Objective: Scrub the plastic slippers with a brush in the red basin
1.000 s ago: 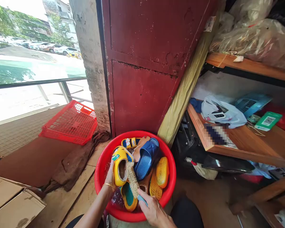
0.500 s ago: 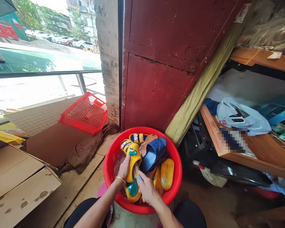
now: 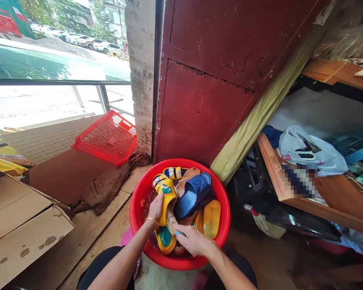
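Note:
My left hand grips a yellow slipper with a green cartoon figure on its strap, above a red basin. Closed round the blue handle of a brush, my right hand holds its pale bristles at the slipper's opening. Also in the basin are a blue slipper, a yellow slipper sole, a yellow slipper with a green insole, a brown slipper and a navy and yellow slipper. Some water shows at the basin's left side.
A dark red metal door stands behind the basin. To the left are a red plastic crate, a brown cloth and a cardboard box. On the right, a wooden shelf bears a white plastic bag.
My right hand and the brush have moved slightly right and down, showing more of the bristles outside the slipper. The whole view has shifted a little.

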`<state>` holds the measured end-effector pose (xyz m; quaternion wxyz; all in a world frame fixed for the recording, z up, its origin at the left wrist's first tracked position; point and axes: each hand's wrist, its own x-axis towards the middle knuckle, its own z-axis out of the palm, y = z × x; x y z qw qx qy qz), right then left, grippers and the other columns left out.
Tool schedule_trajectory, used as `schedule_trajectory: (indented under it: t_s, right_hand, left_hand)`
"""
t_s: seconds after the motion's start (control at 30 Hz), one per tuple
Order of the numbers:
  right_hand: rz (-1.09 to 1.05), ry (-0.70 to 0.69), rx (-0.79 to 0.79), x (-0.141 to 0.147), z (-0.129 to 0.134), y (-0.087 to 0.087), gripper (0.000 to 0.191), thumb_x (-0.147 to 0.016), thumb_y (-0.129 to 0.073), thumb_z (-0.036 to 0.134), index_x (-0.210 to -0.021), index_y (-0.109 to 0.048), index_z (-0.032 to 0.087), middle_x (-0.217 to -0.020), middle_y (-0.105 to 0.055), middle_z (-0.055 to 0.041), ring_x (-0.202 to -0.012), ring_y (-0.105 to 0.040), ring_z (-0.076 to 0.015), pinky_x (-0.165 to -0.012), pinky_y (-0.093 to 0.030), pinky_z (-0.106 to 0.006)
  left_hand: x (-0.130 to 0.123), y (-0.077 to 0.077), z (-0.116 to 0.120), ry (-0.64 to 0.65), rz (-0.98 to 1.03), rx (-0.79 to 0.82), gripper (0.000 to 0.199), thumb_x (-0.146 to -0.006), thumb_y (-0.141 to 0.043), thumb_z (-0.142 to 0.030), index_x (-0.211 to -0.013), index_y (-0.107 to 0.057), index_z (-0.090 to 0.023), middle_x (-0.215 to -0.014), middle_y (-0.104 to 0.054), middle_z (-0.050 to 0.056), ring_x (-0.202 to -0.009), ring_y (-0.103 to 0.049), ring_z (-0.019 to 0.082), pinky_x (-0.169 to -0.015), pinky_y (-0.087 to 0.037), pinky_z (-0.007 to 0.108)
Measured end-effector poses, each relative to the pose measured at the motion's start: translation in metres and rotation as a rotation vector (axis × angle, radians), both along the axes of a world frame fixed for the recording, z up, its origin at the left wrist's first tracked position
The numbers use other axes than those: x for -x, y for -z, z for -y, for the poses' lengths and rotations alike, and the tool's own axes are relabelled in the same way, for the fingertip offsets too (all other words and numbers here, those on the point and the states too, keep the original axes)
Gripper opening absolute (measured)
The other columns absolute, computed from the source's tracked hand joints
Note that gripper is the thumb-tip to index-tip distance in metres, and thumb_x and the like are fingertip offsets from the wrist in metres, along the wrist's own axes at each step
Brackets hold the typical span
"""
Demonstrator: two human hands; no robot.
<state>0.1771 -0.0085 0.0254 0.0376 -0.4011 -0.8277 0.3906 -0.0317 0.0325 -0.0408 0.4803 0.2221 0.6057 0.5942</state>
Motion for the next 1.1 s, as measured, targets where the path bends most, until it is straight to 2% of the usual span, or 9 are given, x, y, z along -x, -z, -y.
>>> schedule_trajectory:
  t_s: [0.1,0.3,0.4,0.53,0.63,0.73,0.87,0.97,1.1]
  right_hand:
    - [0.172,-0.075,-0.143,-0.027,0.011,0.001,0.053,-0.09,-0.05,0.022,-0.139,-0.065,0.036,-0.108,-0.078,-0.0027,-0.098,-0.073,-0.0252,-0.086,-0.052,-0.032]
    - [0.352,0.071,-0.439,-0.072,0.047,0.023,0.047,-0.093,-0.054,0.025,-0.137,-0.064,0.039,-0.091,-0.074,-0.0036,-0.088,-0.069,-0.0245,-0.081,-0.049,-0.031]
    - [0.395,0.068,-0.528,-0.065,0.055,0.028,0.051,-0.095,-0.053,0.025,-0.144,-0.058,0.039,-0.089,-0.072,-0.0053,-0.082,-0.067,-0.0242,-0.079,-0.05,-0.032]
    - [0.442,0.169,-0.57,-0.036,0.039,0.026,0.061,-0.094,-0.047,0.013,-0.151,-0.052,0.034,-0.093,-0.072,-0.0097,-0.079,-0.068,-0.0247,-0.078,-0.053,-0.036]
    - [0.433,0.281,-0.52,-0.015,0.022,0.023,0.063,-0.093,-0.042,0.008,-0.153,-0.05,0.027,-0.098,-0.074,-0.0147,-0.084,-0.071,-0.027,-0.081,-0.054,-0.04]
    - [0.333,0.247,-0.413,-0.008,0.018,0.017,0.06,-0.094,-0.046,0.013,-0.153,-0.051,0.023,-0.099,-0.076,-0.0151,-0.088,-0.073,-0.0292,-0.083,-0.055,-0.04]
    - [0.225,0.073,-0.261,-0.026,0.028,-0.002,0.05,-0.094,-0.049,0.021,-0.14,-0.064,0.035,-0.099,-0.08,-0.0032,-0.089,-0.076,-0.0246,-0.082,-0.054,-0.031]
    - [0.143,-0.037,-0.114,-0.047,0.035,-0.02,0.05,-0.093,-0.048,0.024,-0.138,-0.065,0.037,-0.116,-0.078,0.0009,-0.098,-0.075,-0.0227,-0.087,-0.053,-0.028]
    - [0.074,-0.007,-0.035,-0.064,0.035,-0.035,0.051,-0.094,-0.049,0.028,-0.143,-0.062,0.033,-0.136,-0.07,0.0004,-0.108,-0.073,-0.0224,-0.092,-0.052,-0.027]
  left_hand:
    - [-0.005,-0.004,0.0,0.014,-0.032,-0.033,0.061,-0.083,-0.064,-0.063,-0.118,-0.074,-0.014,-0.113,-0.079,0.012,-0.113,-0.07,0.034,-0.096,-0.056,0.041]
    - [-0.013,-0.015,-0.001,0.102,-0.099,-0.133,0.067,-0.081,-0.068,-0.062,-0.129,-0.068,-0.016,-0.12,-0.077,0.011,-0.118,-0.068,0.032,-0.101,-0.053,0.041]
    - [-0.015,-0.019,-0.001,0.137,-0.088,-0.15,0.066,-0.081,-0.069,-0.062,-0.129,-0.069,-0.018,-0.119,-0.077,0.009,-0.117,-0.068,0.03,-0.099,-0.054,0.037]
    - [-0.016,-0.018,-0.001,0.154,-0.05,-0.055,0.065,-0.083,-0.067,-0.062,-0.132,-0.067,-0.019,-0.122,-0.076,0.009,-0.114,-0.07,0.03,-0.097,-0.056,0.038]
    - [-0.016,-0.015,-0.001,0.133,-0.077,-0.011,0.07,-0.082,-0.065,-0.065,-0.132,-0.067,-0.016,-0.127,-0.074,0.014,-0.118,-0.068,0.033,-0.098,-0.055,0.042]
    - [-0.015,-0.013,-0.001,0.126,-0.101,-0.036,0.075,-0.079,-0.068,-0.067,-0.133,-0.066,-0.015,-0.129,-0.073,0.014,-0.121,-0.066,0.033,-0.1,-0.053,0.041]
    - [-0.012,-0.012,-0.001,0.145,-0.101,-0.146,0.077,-0.076,-0.069,-0.069,-0.134,-0.066,-0.017,-0.125,-0.075,0.012,-0.114,-0.069,0.031,-0.096,-0.055,0.037]
    - [-0.007,-0.013,-0.002,0.117,-0.074,-0.143,0.078,-0.074,-0.067,-0.074,-0.127,-0.069,-0.016,-0.111,-0.079,0.011,-0.1,-0.073,0.029,-0.085,-0.059,0.037]
    - [-0.003,-0.024,-0.001,0.106,-0.118,-0.124,0.072,-0.071,-0.066,-0.078,-0.108,-0.075,-0.017,-0.105,-0.08,0.011,-0.099,-0.073,0.032,-0.082,-0.06,0.038]
